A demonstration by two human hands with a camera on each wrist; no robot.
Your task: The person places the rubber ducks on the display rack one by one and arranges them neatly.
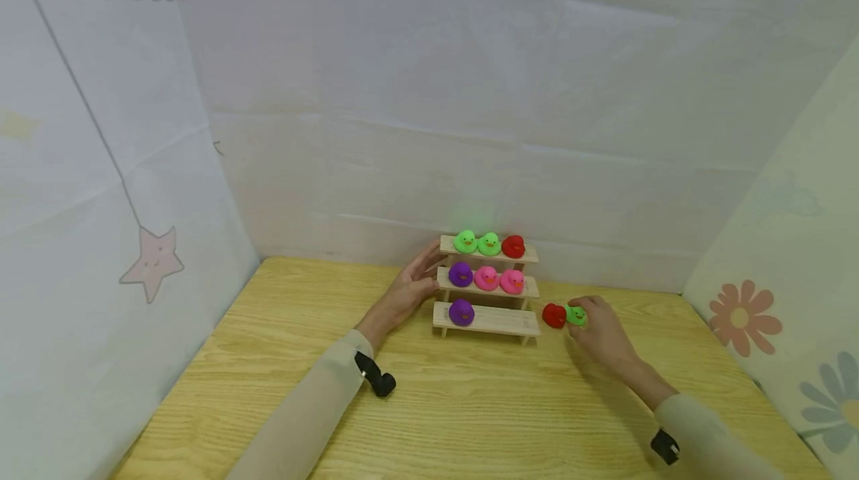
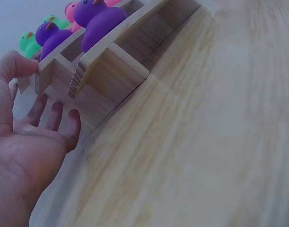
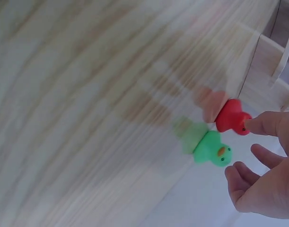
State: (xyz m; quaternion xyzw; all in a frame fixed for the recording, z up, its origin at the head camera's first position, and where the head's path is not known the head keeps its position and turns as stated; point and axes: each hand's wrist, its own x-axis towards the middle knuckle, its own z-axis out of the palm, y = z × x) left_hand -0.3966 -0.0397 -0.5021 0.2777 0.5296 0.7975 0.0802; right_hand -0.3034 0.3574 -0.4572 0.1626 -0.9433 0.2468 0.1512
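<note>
A three-tier wooden stand [image 1: 499,320] holds small rubber ducks. My left hand [image 1: 404,295] is at its left end, the thumb on the end of the middle tier and the fingers reaching behind and under it. Right of the stand, a red duck [image 1: 554,315] and a green duck [image 1: 575,314] sit side by side on the table. Over these two reaches my right hand [image 1: 602,331]. Seen from the right wrist, the thumb [image 3: 267,124] overlaps the red duck's head, while the spread fingers [image 3: 236,182] are beside the green duck, not closed round it.
Two green ducks [image 1: 477,243] and a red duck [image 1: 513,247] occupy the top tier. On the middle tier are a purple duck [image 1: 461,275] and two pink ducks [image 1: 499,280]. One purple duck [image 1: 461,312] is on the bottom tier, at its left. White cloth [image 1: 429,92] hangs behind the table [image 1: 470,405].
</note>
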